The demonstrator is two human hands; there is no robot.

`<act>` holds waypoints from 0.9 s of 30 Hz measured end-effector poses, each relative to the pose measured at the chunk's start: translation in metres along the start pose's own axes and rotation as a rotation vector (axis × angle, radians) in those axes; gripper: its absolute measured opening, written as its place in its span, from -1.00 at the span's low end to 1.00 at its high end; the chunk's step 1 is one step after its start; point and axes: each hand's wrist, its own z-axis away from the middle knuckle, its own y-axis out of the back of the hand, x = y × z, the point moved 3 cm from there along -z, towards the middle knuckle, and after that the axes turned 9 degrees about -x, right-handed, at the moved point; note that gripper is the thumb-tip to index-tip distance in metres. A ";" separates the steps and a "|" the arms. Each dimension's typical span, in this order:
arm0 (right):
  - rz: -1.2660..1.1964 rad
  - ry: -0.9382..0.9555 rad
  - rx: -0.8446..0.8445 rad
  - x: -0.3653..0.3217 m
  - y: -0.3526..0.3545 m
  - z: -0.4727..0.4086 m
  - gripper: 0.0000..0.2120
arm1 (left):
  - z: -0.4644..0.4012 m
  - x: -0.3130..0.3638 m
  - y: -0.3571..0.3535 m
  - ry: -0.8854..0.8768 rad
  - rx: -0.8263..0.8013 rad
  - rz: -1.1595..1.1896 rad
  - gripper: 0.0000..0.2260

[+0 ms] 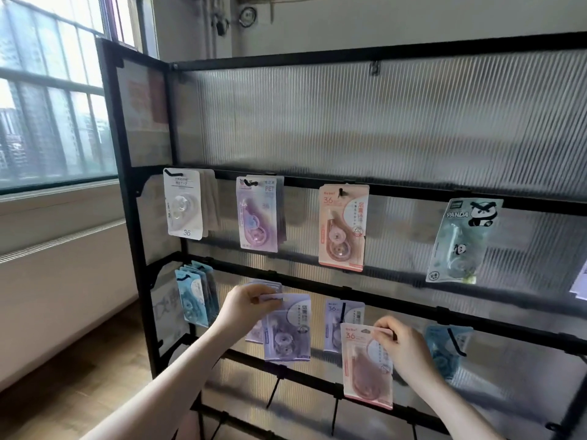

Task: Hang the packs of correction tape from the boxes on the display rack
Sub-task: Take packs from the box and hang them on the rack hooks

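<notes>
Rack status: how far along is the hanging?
Done: packs hang on the upper rail, white pack to panda pack, more below. In hand: left hand holds a lilac pack by its hook, right hand a pink pack. Left: bottom hooks bare.

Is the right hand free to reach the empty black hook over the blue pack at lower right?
Probably not yet: the right hand is pinching a pink pack. The black hook itself looks unobstructed.

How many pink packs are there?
2. One pink pack hangs on a hook in the upper row. The right hand holds another pink pack lower down. More could be hidden behind the hanging one.
</notes>
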 end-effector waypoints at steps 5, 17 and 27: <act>-0.022 0.012 -0.012 0.003 0.006 0.005 -0.88 | -0.005 0.036 0.002 -0.038 0.014 0.020 -0.92; -0.053 0.010 0.033 0.005 0.013 0.006 -0.83 | -0.010 0.080 0.002 -0.114 0.000 0.135 -0.87; -0.062 -0.092 0.022 0.038 0.002 0.034 -0.92 | -0.012 0.038 -0.045 -0.011 -0.083 0.057 -0.87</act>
